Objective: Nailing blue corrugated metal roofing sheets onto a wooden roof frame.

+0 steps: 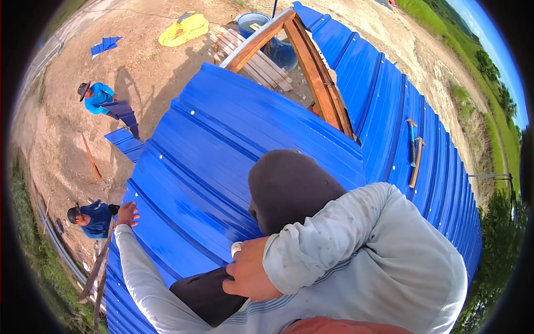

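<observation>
At the left edge of the blue ribbed metal roofing (217,145), my left hand (127,214) reaches out with its fingers loosely bent and apart. It is close to the edge of the sheet; whether it touches cannot be made out. My right hand (253,273) is drawn in front of my body, between my dark-trousered knees, fingers curled inward. A small white thing (236,249) shows at its fingers, too little to name. Two hammers lie on the roofing to the right: one with a blue and black handle (412,146), one with a wooden handle (416,164).
Wooden beams (314,69) frame a triangular roof opening. Below are planks (258,64), blue drums (281,53) and yellow sheeting (183,29). Down left, one person (100,99) stands by a blue metal piece (125,143); another person (95,221) is nearer the roof edge.
</observation>
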Tool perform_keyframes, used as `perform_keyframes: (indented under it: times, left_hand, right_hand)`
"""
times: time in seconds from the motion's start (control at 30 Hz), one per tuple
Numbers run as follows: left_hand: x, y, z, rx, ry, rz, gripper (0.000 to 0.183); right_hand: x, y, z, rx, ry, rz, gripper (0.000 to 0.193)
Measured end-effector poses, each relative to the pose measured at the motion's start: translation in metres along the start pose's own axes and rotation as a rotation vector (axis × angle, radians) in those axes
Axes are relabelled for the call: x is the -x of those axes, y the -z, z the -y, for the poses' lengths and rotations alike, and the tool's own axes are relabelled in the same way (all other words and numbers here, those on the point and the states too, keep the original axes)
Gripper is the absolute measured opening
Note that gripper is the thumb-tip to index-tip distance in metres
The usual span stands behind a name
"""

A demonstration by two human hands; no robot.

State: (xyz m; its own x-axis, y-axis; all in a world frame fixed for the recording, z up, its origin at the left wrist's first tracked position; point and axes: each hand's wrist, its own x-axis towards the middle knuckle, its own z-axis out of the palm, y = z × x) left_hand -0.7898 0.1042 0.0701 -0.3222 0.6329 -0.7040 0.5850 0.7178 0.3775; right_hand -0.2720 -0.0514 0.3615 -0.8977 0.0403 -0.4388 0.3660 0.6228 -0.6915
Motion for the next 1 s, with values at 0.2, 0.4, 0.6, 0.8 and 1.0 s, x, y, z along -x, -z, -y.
perform_keyframes:
  times: [0.2,0.4,0.6,0.8,1.0]
  left_hand:
    - [-0.033,-0.002,0.009,-0.065,0.061,0.091,0.056]
    - [-0.055,-0.013,0.021,-0.127,0.121,0.141,0.052]
    - [-0.061,-0.015,0.021,-0.174,0.158,0.13,0.054]
    - [-0.068,-0.009,0.018,-0.186,0.134,0.144,0.058]
    - [-0.061,-0.017,0.002,-0.196,0.107,0.14,0.055]
  right_hand:
    - [0.084,-0.026,-0.055,-0.29,0.253,-1.258,0.035]
    - [0.277,-0.2,-0.167,-0.12,-1.559,-1.006,0.039]
    - [0.304,-0.411,-0.144,-0.845,-1.929,-0.398,0.064]
    - [0.261,-0.464,-0.101,-1.026,-1.791,-0.137,0.078]
    - [0.227,-0.497,-0.088,-1.137,-1.152,0.08,0.078]
